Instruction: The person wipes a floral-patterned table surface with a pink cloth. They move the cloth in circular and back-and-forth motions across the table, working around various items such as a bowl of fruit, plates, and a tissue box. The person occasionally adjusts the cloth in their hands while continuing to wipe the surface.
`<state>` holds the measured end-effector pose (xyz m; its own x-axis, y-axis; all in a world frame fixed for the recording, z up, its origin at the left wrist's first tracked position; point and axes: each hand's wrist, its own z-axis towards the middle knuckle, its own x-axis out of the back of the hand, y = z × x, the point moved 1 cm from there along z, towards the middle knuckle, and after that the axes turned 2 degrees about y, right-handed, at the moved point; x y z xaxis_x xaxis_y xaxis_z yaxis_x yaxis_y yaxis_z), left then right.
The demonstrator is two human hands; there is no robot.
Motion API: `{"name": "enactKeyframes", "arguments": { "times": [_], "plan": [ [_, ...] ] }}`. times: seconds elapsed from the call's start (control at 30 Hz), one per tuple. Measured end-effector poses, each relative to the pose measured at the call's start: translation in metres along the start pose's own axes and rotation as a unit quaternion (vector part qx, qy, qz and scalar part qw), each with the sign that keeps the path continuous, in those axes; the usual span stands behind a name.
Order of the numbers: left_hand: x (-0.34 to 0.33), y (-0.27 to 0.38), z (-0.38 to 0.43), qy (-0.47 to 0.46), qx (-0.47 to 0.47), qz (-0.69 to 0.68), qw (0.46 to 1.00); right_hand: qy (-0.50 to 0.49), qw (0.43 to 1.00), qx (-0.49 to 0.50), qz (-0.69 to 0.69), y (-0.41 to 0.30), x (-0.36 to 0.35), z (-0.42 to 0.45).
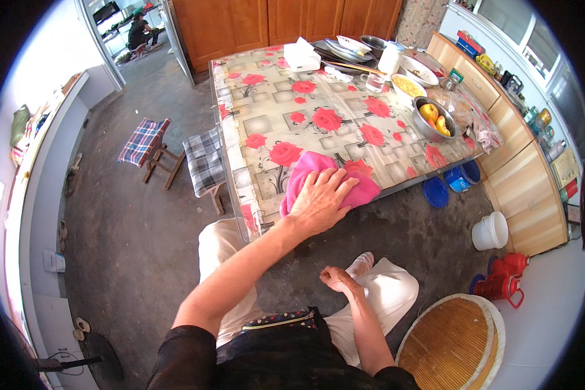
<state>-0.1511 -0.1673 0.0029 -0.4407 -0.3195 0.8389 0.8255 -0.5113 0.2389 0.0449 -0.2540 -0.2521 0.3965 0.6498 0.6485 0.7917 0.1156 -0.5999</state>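
My left hand (321,197) lies palm down on a pink cloth (369,190), pressing it against the near edge of a table with a rose-patterned plastic cover (273,102). Its fingers are slightly spread and the cloth bunches around them, with one fold over the table's edge. Lower right, beside my light trouser leg and below the table's edge, hangs my right hand (338,279); its fingers are curled and nothing shows in it.
A metal bowl of fruit (434,134), a bowl of yellow food (408,87), a glass mug (374,83), stacked dishes (348,48) and a tissue box (302,56) stand on the table. Two stools (144,139) are left; a white bucket (490,231), red thermoses (499,282) and a woven tray (448,341) right. A person (139,31) sits beyond the doorway.
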Motion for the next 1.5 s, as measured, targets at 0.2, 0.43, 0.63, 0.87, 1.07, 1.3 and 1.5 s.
{"name": "enactKeyframes", "arguments": {
  "times": [0.2,0.43,0.63,0.87,1.07,1.3,1.5],
  "plan": [
    [0.059,-0.044,-0.058,-0.063,0.004,0.004,0.998,0.014,0.997,-0.065,-0.045,0.030,0.000,-0.007],
    [0.071,-0.145,-0.049,0.018,0.132,0.071,0.989,-0.017,0.997,-0.061,-0.041,0.003,0.010,-0.008],
    [0.049,-0.103,-0.020,-0.001,0.186,0.115,0.976,0.010,0.999,-0.035,-0.039,0.005,0.003,0.005],
    [0.039,-0.078,-0.015,-0.075,-0.007,-0.009,0.997,-0.023,0.998,-0.023,-0.051,0.004,-0.010,0.024],
    [0.019,-0.185,0.047,0.031,0.130,0.098,0.986,-0.023,0.998,-0.006,-0.052,-0.006,-0.009,0.033],
    [-0.017,-0.127,0.067,0.067,0.130,0.072,0.987,-0.047,0.998,-0.021,-0.046,-0.023,-0.006,0.033],
    [0.019,-0.096,0.021,-0.073,-0.031,-0.076,0.994,-0.014,0.999,0.049,-0.020,-0.046,0.020,0.009]
  ]
}}
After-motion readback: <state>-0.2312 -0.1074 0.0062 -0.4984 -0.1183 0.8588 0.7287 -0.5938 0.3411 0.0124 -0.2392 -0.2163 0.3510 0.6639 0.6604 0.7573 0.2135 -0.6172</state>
